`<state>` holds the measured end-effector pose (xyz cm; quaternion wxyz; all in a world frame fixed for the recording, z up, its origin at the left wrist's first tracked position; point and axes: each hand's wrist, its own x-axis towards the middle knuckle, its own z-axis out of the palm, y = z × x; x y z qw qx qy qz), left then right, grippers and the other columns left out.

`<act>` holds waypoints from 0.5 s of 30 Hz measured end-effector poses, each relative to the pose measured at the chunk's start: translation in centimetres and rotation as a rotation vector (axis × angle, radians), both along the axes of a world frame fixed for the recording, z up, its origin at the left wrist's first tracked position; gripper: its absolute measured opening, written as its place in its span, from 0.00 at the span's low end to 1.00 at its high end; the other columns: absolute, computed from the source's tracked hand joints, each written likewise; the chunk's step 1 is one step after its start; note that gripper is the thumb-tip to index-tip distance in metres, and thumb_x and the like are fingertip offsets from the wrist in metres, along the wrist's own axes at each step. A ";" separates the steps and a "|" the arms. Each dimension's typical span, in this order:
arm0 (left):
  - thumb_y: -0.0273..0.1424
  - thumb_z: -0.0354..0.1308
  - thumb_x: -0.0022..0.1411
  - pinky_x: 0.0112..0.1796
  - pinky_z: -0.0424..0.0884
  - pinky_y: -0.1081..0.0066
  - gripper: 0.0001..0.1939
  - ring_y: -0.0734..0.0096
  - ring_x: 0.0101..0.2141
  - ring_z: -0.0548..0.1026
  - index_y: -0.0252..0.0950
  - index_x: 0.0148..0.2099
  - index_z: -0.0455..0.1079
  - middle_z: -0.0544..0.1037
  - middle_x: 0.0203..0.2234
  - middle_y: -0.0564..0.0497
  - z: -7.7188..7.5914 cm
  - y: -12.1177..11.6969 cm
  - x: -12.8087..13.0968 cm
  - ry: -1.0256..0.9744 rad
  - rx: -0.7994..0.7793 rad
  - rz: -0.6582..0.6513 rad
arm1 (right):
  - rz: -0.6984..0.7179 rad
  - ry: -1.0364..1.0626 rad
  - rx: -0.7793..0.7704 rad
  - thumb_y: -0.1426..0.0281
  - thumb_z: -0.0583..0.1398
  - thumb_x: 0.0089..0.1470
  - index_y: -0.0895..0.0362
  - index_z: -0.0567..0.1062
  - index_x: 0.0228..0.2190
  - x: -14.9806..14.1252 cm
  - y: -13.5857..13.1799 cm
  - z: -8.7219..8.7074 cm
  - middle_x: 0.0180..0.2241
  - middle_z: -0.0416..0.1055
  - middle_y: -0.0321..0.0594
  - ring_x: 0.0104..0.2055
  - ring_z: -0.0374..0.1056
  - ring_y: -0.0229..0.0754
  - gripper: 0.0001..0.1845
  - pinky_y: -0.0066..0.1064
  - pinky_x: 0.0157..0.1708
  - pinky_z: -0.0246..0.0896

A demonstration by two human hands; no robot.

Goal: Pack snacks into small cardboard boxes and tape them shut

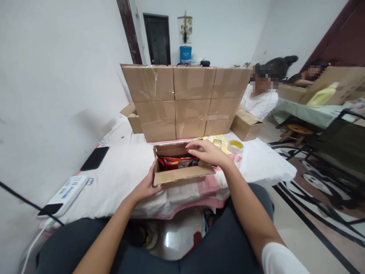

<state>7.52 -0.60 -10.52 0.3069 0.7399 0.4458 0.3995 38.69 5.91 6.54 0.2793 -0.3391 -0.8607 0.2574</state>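
- Noted as hard to make out: contents of the open box (185, 176), with red packets (170, 163) visible inside but partly covered by the near flap and the right grip (207, 151).
- Could not see the fingers of the left grip (148, 182) behind the box; noted thumb along the near bottom corner, closed on the left end.
- Observed right grip half-curled, palm down, over the far right part of the opening; cannot tell from this view about any hold on flap or packet.
- Located box and packets near the front edge of the table (122, 150), on a white cloth with pink bands.
- Recorded behind the box: a carton wall (194, 83), three across and three high, with smaller cartons (247, 125) at either side.
- Found tape roll (235, 146) to the right, black phone (95, 158) and white power strip (66, 194) to the left.
- Observed beyond: person in white (258, 99), face blurred; yellow bottle (322, 95), wooden stool (298, 130), panda-patterned rug (319, 182), blue container (185, 55).
- Checked for lettering: blue print on the power strip, pale print on the blue container, both too small to read.
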 end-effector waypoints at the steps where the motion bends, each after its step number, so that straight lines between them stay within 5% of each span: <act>1: 0.40 0.67 0.56 0.65 0.54 0.44 0.58 0.40 0.69 0.51 0.40 0.75 0.30 0.46 0.71 0.34 0.0 0.0 0.0 0.018 0.032 0.002 | -0.062 -0.018 0.048 0.70 0.60 0.60 0.55 0.81 0.42 0.7 0.2 -0.1 0.42 0.80 0.41 0.44 0.74 0.45 0.11 0.36 0.46 0.67; 4: 0.37 0.66 0.58 0.65 0.54 0.44 0.57 0.42 0.70 0.46 0.45 0.74 0.27 0.39 0.72 0.36 0.5 -0.1 0.1 0.100 0.164 0.013 | -0.134 -0.103 0.178 0.72 0.59 0.59 0.54 0.82 0.40 2.4 1.0 -0.9 0.40 0.80 0.42 0.44 0.70 0.47 0.12 0.40 0.48 0.63; 10: 0.36 0.66 0.58 0.66 0.52 0.43 0.57 0.42 0.70 0.45 0.45 0.74 0.28 0.41 0.72 0.36 1.0 -0.3 0.2 0.164 0.282 0.031 | -0.040 -0.255 0.255 0.73 0.57 0.59 0.52 0.83 0.40 3.1 1.3 -3.5 0.56 0.68 0.46 0.56 0.60 0.54 0.15 0.52 0.58 0.53; 15: 0.39 0.67 0.57 0.64 0.52 0.40 0.56 0.42 0.70 0.46 0.44 0.74 0.33 0.43 0.71 0.35 1.3 -0.3 0.3 0.205 0.377 0.072 | -0.040 -0.221 0.229 0.70 0.60 0.58 0.54 0.82 0.35 3.0 1.0 -4.2 0.50 0.62 0.47 0.56 0.61 0.53 0.10 0.48 0.58 0.57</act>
